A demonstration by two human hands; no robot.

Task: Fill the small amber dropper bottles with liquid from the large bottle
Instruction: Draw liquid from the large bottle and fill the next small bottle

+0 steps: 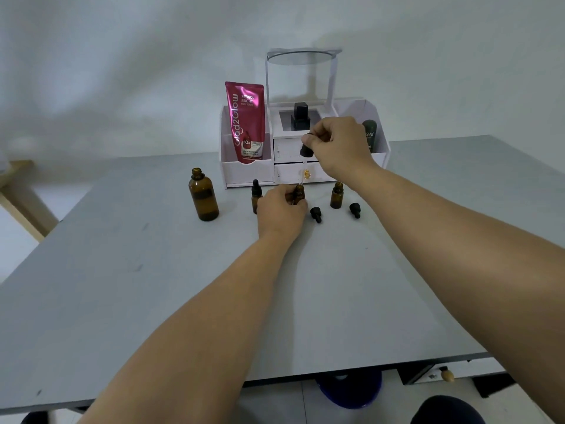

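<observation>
Grey table [122,270] held my work: my left hand [279,209] gripped an open small bottle [299,193], my right hand [339,145] pinched a dropper [305,148] above it. Left of it stood one capped bottle [256,197] and the large bottle [203,195]; right, one uncapped [337,195], seemingly unfilled.

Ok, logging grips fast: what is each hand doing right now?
Left hand: closed around a small amber bottle.
Right hand: pinching a dropper above that bottle.

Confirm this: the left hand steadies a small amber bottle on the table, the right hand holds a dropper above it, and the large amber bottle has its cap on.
One thing is wrong. The head view shows the large amber bottle uncapped, its threaded neck bare. The rest holds: left hand steadies the small amber bottle, right hand holds the dropper above it.
</observation>
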